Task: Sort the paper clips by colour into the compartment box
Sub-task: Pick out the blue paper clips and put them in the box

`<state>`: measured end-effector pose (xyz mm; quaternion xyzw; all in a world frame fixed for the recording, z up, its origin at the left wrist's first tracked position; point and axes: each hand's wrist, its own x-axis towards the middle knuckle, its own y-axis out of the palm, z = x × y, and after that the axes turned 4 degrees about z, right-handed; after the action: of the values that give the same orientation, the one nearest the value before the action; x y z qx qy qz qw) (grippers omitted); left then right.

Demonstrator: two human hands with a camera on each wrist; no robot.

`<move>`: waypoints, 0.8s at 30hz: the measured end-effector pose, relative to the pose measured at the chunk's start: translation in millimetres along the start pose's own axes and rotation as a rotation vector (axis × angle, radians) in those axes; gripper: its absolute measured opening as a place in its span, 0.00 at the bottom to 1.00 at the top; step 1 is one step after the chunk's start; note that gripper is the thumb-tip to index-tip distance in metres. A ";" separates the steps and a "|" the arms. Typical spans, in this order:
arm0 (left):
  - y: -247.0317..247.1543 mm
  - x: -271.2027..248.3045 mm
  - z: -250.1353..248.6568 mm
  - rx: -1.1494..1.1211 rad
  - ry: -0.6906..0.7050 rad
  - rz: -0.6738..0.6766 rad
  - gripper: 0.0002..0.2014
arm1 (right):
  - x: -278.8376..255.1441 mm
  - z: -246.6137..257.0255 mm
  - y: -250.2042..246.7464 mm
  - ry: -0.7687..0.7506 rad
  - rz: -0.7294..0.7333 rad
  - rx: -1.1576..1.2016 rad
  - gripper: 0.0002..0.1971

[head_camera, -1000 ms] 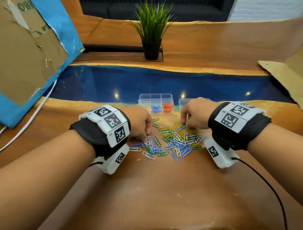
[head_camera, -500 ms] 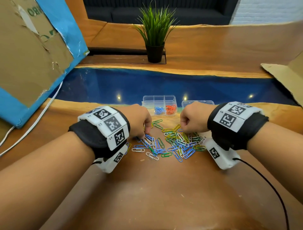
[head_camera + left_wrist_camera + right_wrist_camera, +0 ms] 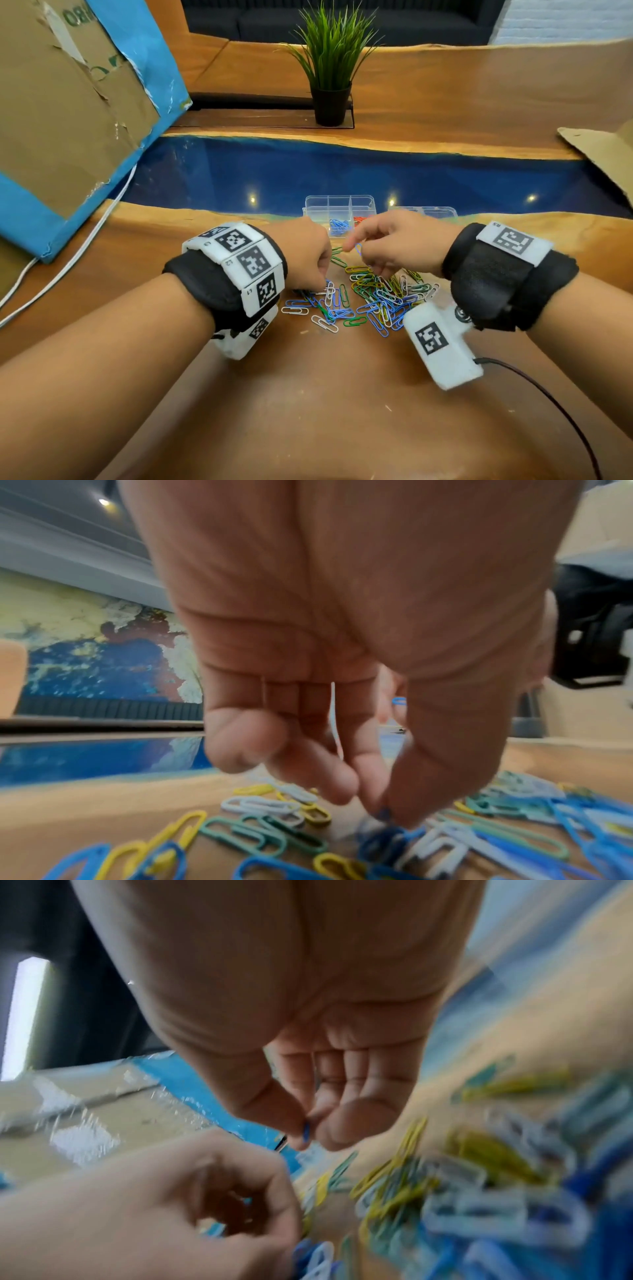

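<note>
A heap of blue, green, yellow and white paper clips [image 3: 373, 298] lies on the wooden table. Behind it stands the clear compartment box [image 3: 317, 205], with blue clips [image 3: 339, 226] in one front cell and red clips [image 3: 359, 220] in the cell beside it. My right hand [image 3: 356, 247] hovers between heap and box, thumb and forefinger pinching a blue clip [image 3: 306, 1131]. My left hand [image 3: 317, 286] is down on the heap's left edge, fingers curled. Its thumb and forefinger pinch at a blue clip [image 3: 382, 814], and a white clip [image 3: 335, 721] lies edge-on against its curled fingers.
A second clear plastic piece [image 3: 424, 212] sits right of the box. A potted plant [image 3: 330, 68] stands at the back, a cardboard and blue board [image 3: 68, 113] leans at left with a white cable [image 3: 68, 267], and a cardboard flap [image 3: 603, 154] is at right.
My right hand has risen off the heap with a blue clip and moved left towards the box. My left hand stays low at the heap's left edge.
</note>
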<state>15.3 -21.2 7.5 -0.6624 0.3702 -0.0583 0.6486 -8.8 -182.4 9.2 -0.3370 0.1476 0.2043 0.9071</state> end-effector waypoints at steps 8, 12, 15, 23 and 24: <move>-0.3 -5.7 13.6 -0.546 -0.049 -0.036 0.07 | 2.9 9.2 15.5 0.038 0.022 0.147 0.09; 1.7 -7.9 16.1 -0.629 -0.042 -0.023 0.08 | -5.8 15.2 28.4 -0.107 0.087 -0.503 0.03; 3.5 -7.8 17.9 -0.586 -0.068 -0.051 0.10 | -7.4 17.4 39.1 -0.118 0.116 -0.676 0.07; 8.1 -11.8 23.1 -0.424 -0.057 -0.018 0.04 | -6.7 23.3 33.6 -0.099 0.078 -0.655 0.08; 8.8 -13.2 23.3 -0.337 -0.063 -0.007 0.03 | -7.1 23.0 31.0 -0.089 0.071 -0.630 0.08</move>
<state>15.1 6.2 1.3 -0.7647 0.3520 0.0229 0.5393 -26.5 -147.5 11.7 -0.5866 0.0490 0.2858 0.7562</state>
